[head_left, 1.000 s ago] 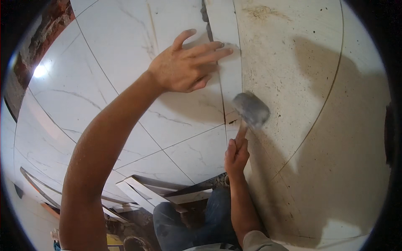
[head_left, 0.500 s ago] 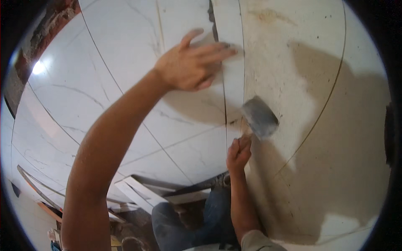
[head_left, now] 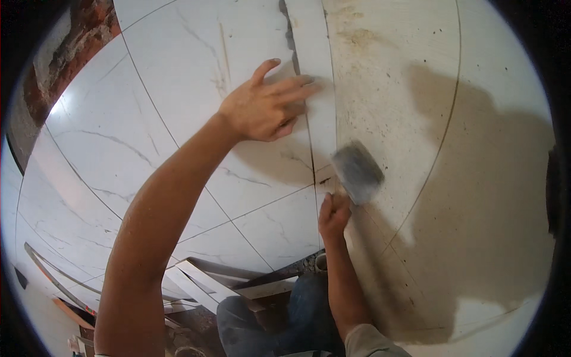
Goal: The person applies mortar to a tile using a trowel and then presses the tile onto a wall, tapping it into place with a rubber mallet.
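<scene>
In my right hand (head_left: 334,219) is the short handle of a rubber mallet, fingers wrapped round it. The mallet's dark grey head (head_left: 358,172) is blurred and overlaps the cream panels on the right; whether it touches anything I cannot tell. My left hand (head_left: 267,104) reaches across the white marbled tiles (head_left: 196,77), thumb raised and fingers stretched toward a narrow white tile strip (head_left: 320,113). Its fingertips lie over the strip, slightly smeared. A dark gap (head_left: 290,41) runs along the strip's left side, ragged at the top.
Exposed brick (head_left: 89,47) shows at the upper left. White offcut strips (head_left: 199,285) lie by my knees (head_left: 253,315). A round pipe end (head_left: 321,262) stands near the tiles' lower edge. Shadows fall over the cream panels (head_left: 410,119).
The view has shifted a little. Against the tiles, my left hand stays near the strip. The mallet remains in my right hand, its head blurred in both frames.
</scene>
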`<state>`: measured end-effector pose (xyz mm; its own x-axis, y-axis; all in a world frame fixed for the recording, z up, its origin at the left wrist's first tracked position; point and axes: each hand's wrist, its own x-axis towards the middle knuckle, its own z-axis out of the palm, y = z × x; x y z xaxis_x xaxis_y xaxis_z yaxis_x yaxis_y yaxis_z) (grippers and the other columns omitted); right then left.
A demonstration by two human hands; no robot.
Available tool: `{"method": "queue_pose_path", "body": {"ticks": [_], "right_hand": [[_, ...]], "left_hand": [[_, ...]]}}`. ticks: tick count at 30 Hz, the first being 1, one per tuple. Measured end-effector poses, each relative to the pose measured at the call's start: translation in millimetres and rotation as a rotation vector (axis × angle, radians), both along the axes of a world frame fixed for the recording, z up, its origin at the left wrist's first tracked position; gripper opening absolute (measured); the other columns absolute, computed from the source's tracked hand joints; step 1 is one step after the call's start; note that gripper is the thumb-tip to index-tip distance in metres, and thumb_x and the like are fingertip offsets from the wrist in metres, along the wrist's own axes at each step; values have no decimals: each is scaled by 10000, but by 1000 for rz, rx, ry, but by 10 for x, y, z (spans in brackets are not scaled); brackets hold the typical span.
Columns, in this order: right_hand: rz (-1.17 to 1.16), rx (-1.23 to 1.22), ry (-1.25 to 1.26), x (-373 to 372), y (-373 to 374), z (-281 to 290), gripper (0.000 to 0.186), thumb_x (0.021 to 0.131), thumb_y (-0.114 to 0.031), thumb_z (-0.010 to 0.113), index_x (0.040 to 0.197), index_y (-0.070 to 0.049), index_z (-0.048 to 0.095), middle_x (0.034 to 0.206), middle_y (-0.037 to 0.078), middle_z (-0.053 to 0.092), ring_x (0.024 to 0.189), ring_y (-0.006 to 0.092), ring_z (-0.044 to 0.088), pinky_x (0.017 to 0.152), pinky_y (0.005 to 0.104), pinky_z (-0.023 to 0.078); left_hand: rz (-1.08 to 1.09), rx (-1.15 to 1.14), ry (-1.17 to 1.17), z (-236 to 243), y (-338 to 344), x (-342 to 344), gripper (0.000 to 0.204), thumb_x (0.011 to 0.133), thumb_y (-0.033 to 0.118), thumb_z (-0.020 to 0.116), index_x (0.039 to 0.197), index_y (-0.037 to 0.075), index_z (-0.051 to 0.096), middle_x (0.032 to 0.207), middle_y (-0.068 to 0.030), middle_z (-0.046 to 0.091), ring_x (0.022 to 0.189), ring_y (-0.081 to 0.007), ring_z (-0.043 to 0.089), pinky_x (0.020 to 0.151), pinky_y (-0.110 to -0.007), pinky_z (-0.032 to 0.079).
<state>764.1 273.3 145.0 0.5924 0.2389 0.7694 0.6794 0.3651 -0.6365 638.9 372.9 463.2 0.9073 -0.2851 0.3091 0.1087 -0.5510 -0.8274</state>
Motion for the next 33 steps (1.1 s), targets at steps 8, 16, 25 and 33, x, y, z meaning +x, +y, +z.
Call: {"method": "queue_pose_path", "body": {"ticks": [8, 16, 25, 33], "right_hand": [[57, 63, 107, -40, -91, 260, 280, 1008, -214, 622, 1008, 34, 491, 689, 175, 635, 664, 319, 722, 586, 388, 540], [58, -77, 135, -68, -27, 587, 309, 1001, -233, 626, 1084, 43, 514, 752, 209, 667, 693, 405, 704, 589, 435, 547], [17, -155, 21, -78, -236, 530, 357, 1011, -249, 608, 1139, 62, 489, 814, 225, 658, 703, 353, 694, 624, 439, 547], [509, 546, -9, -254, -1053, 1719, 304, 1050, -132, 435, 1268, 41, 314, 867, 143, 563, 682, 153, 567, 590, 285, 471]], "left_hand": [[31, -2, 17, 24, -42, -19, 277, 861, 336, 690, 1123, 300, 772, 1582, 103, 435, 1406, -86, 439, 1211, -557, 245], [31, -10, 4, 36, 12, -62, 337, 831, 347, 706, 1162, 307, 755, 1591, 89, 422, 1416, -86, 425, 1209, -564, 243], [88, -49, 43, 28, -26, -22, 360, 867, 393, 651, 1200, 289, 742, 1619, 74, 372, 1446, -124, 389, 1196, -591, 230], [121, -14, -364, 390, -49, -109, 506, 911, 405, 604, 1372, 198, 625, 1588, 26, 411, 1479, -217, 332, 1172, -610, 162]]}}
